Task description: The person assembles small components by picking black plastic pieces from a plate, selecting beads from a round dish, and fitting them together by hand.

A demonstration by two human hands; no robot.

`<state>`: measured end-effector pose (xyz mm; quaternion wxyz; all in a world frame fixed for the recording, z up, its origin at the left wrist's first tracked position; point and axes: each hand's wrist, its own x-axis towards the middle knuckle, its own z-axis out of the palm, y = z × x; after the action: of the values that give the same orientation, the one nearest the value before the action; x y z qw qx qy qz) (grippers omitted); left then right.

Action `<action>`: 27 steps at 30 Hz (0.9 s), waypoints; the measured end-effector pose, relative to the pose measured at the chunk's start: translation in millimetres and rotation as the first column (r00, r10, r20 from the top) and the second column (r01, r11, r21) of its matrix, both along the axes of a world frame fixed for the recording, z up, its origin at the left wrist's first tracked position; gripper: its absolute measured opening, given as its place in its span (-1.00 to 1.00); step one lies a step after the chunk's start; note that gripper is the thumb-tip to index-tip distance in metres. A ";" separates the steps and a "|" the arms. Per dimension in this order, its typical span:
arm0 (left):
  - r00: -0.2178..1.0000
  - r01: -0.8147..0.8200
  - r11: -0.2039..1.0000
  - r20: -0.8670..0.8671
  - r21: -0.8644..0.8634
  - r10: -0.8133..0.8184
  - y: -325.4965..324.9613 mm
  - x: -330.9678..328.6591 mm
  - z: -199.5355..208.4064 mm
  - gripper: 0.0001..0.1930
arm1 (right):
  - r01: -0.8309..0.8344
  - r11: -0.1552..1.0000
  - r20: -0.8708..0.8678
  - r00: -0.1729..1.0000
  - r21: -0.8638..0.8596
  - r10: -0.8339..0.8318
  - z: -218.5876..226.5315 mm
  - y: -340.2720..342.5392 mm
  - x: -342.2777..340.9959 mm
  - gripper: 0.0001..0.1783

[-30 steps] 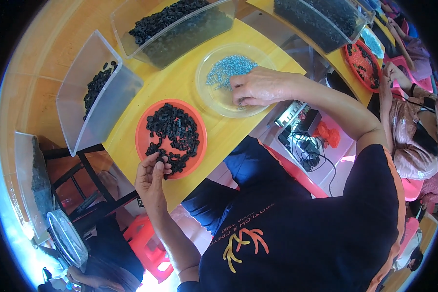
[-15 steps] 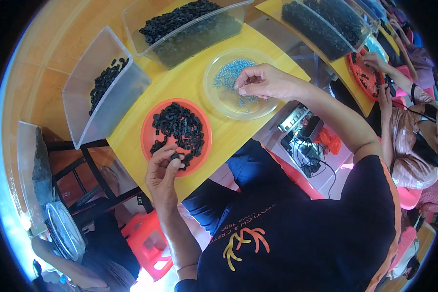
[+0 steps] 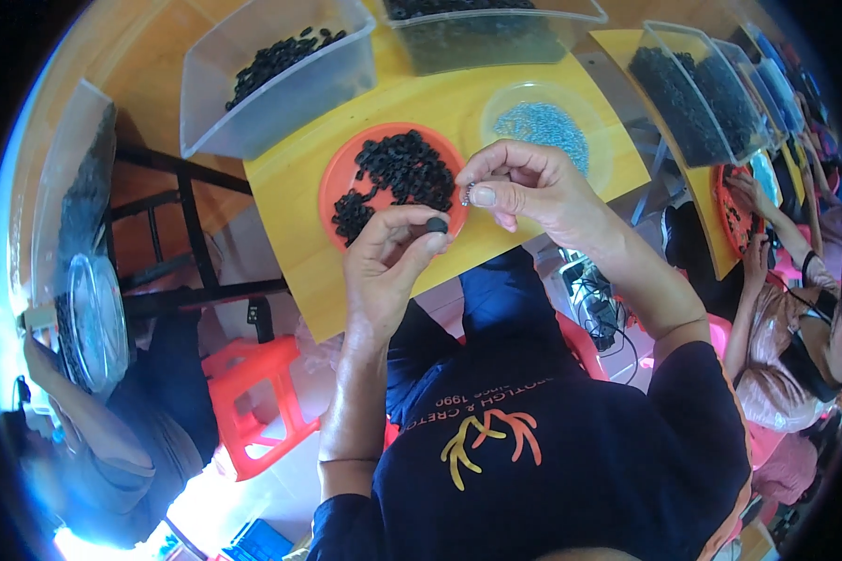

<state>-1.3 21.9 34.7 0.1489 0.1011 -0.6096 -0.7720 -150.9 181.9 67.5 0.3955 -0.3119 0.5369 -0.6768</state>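
My left hand (image 3: 381, 262) pinches a small round black part (image 3: 436, 225) between thumb and fingertips, at the near edge of a round orange-red tray (image 3: 328, 192). That tray holds a heap of similar black parts (image 3: 410, 170). Just to the right, my right hand (image 3: 544, 192) is closed in a pinch on a small shiny metal piece (image 3: 467, 194), which looks coiled. The two hands are close together but apart. Behind the right hand stands a shallow clear dish (image 3: 604, 154) with many tiny silvery-blue pieces (image 3: 541, 129), partly hidden by that hand.
Clear bins of black parts stand at the yellow table's (image 3: 290, 206) far side: one at the left (image 3: 281, 89), one in the middle (image 3: 486, 42). A red stool (image 3: 262, 402) is at lower left. Co-workers sit on both sides; the right one's hands are over a red tray (image 3: 726, 220).
My right hand has left the clear dish and come left beside my left hand, now with a metal piece. The left hand still holds its black part. The whole view has shifted.
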 end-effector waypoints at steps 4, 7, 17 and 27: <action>1.000 -0.025 0.999 -0.002 -0.042 0.025 -1.1 10.4 2.4 -0.76 | -0.030 0.999 0.012 0.999 0.029 0.030 2.2 -10.5 13.9 -0.77; 0.996 -0.091 0.996 0.020 -0.013 0.091 -2.8 17.6 8.1 -0.77 | 0.007 0.999 -0.008 1.000 0.042 -0.007 0.0 -13.2 21.3 -0.78; 0.981 0.002 0.706 -0.137 0.709 0.136 4.0 20.7 -19.9 -0.79 | 0.061 0.997 0.048 0.997 -0.045 -0.059 -16.1 -22.6 53.2 -0.79; 0.982 0.020 0.758 -0.154 0.652 0.106 11.7 34.1 -34.6 -0.82 | 0.017 0.998 -0.018 1.000 0.057 -0.016 -19.7 -18.9 62.5 -0.87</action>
<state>32.8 33.6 0.1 0.1772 0.0898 -0.2851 -0.9377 -88.4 163.0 47.7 0.3939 -0.3019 0.5620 -0.6617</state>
